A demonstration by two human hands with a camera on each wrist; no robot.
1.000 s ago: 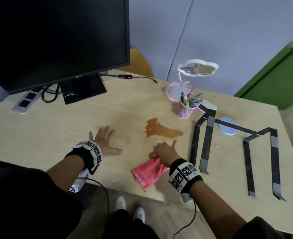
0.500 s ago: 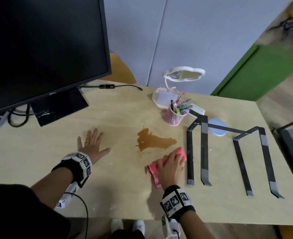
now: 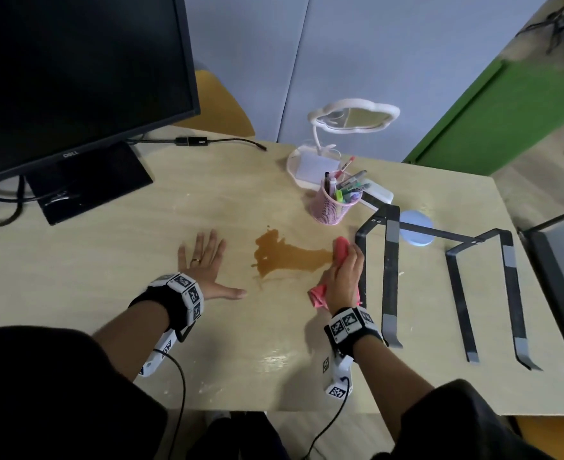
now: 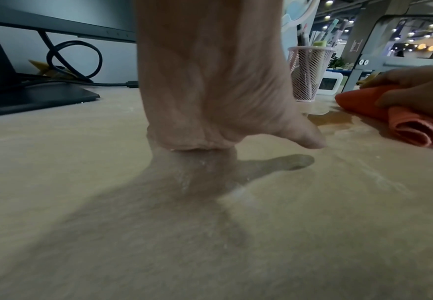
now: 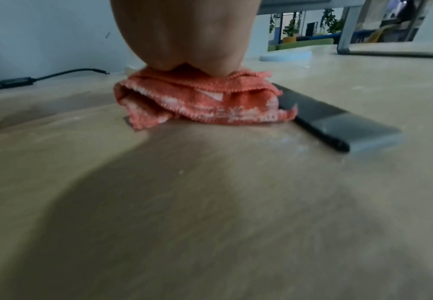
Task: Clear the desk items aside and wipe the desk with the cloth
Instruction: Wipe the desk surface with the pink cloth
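Observation:
A brown spill [image 3: 284, 255] spreads across the middle of the wooden desk [image 3: 108, 260]. My right hand [image 3: 343, 277] lies on a bunched pink cloth [image 3: 340, 249] at the spill's right edge and presses it to the desk, fingers laid forward over it. The right wrist view shows the palm [image 5: 184, 30] bearing down on the cloth [image 5: 205, 101]. Left of the spill, my left hand [image 3: 204, 260] rests flat on the desk with spread fingers and holds nothing. In the left wrist view that hand [image 4: 210, 71] stands beside the spill [image 4: 333, 119] and the cloth [image 4: 415, 127].
A black laptop stand [image 3: 390, 260] lies right beside the cloth, its foot [image 5: 338, 125] touching it. Behind are a pink pen cup [image 3: 332, 207], a white cloud lamp [image 3: 353, 117], a blue disc [image 3: 418, 227] and a white box [image 3: 378, 194]. A monitor [image 3: 74, 78] fills the back left.
My right hand has carried the cloth from the desk's front edge forward and right, up to the spill's right end by the stand. The left hand has stayed flat in place.

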